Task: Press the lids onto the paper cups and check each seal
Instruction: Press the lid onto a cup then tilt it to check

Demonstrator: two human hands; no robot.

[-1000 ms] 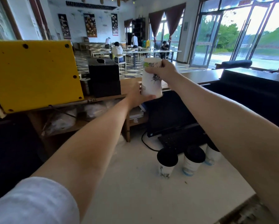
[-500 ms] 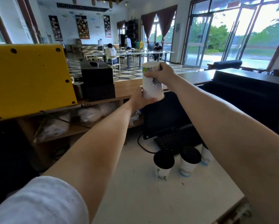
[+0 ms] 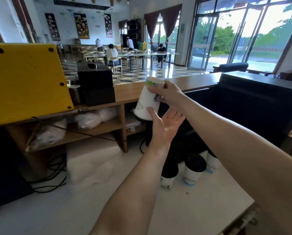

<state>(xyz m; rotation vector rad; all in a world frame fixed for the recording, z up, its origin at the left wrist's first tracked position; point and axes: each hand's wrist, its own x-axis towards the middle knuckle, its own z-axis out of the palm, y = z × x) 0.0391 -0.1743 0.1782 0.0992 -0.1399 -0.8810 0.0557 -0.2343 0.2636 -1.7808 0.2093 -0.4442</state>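
This is a café or canteen, seen from behind its service counter. At twelve o'clock a dining hall opens out — rows of long tables and wooden chairs on a checkered floor, a few people seated or standing there. A long wooden counter runs across the middle, shelves beneath it. At five o'clock three lidded paper cups stand on a white worktop. At two o'clock, tall glass doors — greenery outside.
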